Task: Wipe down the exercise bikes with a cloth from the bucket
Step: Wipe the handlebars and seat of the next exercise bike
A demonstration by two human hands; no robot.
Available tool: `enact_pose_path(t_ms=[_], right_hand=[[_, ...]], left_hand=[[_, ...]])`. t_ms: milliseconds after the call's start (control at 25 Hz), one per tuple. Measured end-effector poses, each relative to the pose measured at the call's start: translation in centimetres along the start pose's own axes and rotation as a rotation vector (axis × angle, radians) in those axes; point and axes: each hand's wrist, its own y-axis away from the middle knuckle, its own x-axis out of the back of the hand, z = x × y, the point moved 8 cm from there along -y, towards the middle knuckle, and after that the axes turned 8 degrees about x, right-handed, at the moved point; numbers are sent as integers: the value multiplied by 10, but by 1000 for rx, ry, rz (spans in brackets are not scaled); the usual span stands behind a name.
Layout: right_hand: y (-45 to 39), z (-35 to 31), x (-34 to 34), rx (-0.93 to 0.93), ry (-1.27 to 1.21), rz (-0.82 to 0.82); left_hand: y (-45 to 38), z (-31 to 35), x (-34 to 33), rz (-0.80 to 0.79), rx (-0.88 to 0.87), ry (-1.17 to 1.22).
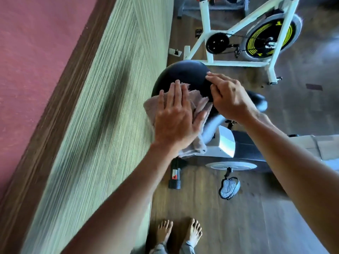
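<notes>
- The left hand (176,116) lies flat, fingers straight and close together, pressing a beige cloth (200,101) onto the black saddle (185,74) of the near exercise bike (225,143).
- The cloth drapes off the saddle's near edge, under the palm.
- The right hand (229,96) rests on the saddle's right side, fingers bent over its edge, just beside the cloth.
- Both forearms reach forward from the bottom of the view, above bare feet (179,233) on the wooden floor (256,217).
- A white spin bike (238,33) stands behind.
</notes>
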Motion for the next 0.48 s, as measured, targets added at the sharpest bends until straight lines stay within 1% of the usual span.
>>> enact_pose_path(t_ms=[40, 80, 160, 200, 280, 360, 440, 480], right_hand=[[7, 6, 5, -9, 59, 3], [18, 11, 10, -30, 110, 10], [46, 20, 15, -88, 137, 36], [59, 23, 15, -103, 120, 52], [71, 26, 16, -118, 37, 86], [73, 26, 22, -155, -102, 147], [80, 25, 34, -270, -249, 259], [87, 21, 40, -317, -297, 332]], left_hand=[[-13, -9, -1, -13, -46, 0], [-24, -18, -1, -28, -52, 13], [-25, -23, -2, -26, 0, 37], [-15, -19, 0, 8, 37, 43], [20, 3, -1, 84, 72, 49], [44, 30, -4, 138, 38, 13], [35, 48, -2, 120, 11, -7], [25, 53, 1, 64, -7, 22]])
